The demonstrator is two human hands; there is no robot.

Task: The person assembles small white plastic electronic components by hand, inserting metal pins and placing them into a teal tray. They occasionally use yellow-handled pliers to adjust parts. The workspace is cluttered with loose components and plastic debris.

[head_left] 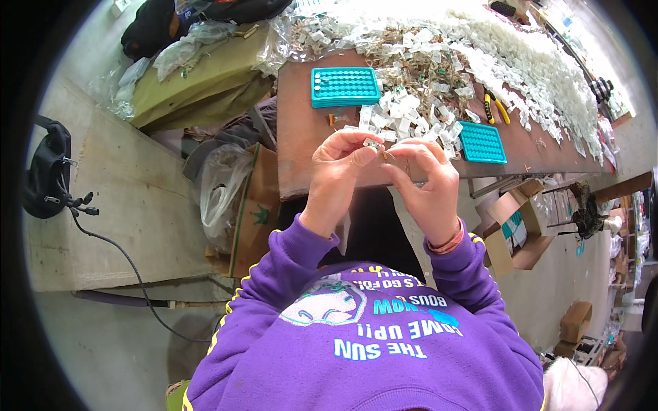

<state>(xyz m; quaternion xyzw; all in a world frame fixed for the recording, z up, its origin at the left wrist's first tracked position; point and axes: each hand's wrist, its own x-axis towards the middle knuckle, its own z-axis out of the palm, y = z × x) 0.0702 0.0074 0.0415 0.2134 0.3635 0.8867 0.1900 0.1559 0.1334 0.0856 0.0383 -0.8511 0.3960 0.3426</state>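
Across the brown worktop (296,116), loose white pieces (404,113) lie heaped in front of you, spreading toward the far right corner. Teal trays (345,104) sit at the left part of the heap; another teal tray (483,144) lies near the front edge, with yellow-and-black pliers (495,108) just beyond it. To your left, a cardboard box (259,216) and a clear plastic bag (224,188) stand beside the worktop. To your right, an open carton (531,243) is near the floor.

Your left hand (334,177) is clamped on a small clear piece (373,144), pinched between thumb and index finger above the front edge. Its long axis appears to run roughly left to right, its right end toward your right hand (433,181). Your right thumb and index fingertips are close together at this end; you cannot tell whether they grip it.
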